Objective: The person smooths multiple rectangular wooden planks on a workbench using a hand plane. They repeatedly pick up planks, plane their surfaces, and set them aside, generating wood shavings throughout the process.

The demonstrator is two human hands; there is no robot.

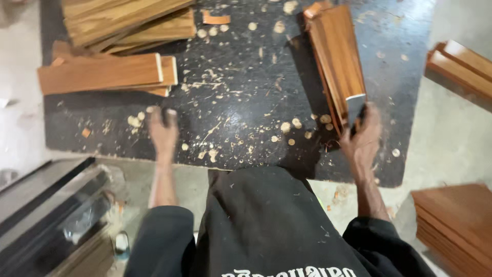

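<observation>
Two bare hands work over a black mat laid on a pale concrete floor and strewn with pale wood chips and shavings. The right hand has its grip closed around the near end of a stack of reddish-brown wood strips, fingers wrapped over a grey patch at that end. The stack's long axis runs away from the person, leaning slightly to the left at its far end, so the bulk of it lies ahead of the grip. The left hand is blurred, palm down on or just above the mat; how far its grip is open cannot be told, and nothing is seen in it. The nearest piece to it is a flat wooden plank, smooth-faced and rectangular, lying crosswise ahead and to the left. More planks lie heaped beyond it, and a tidy pile of boards sits on the floor at near right
</observation>
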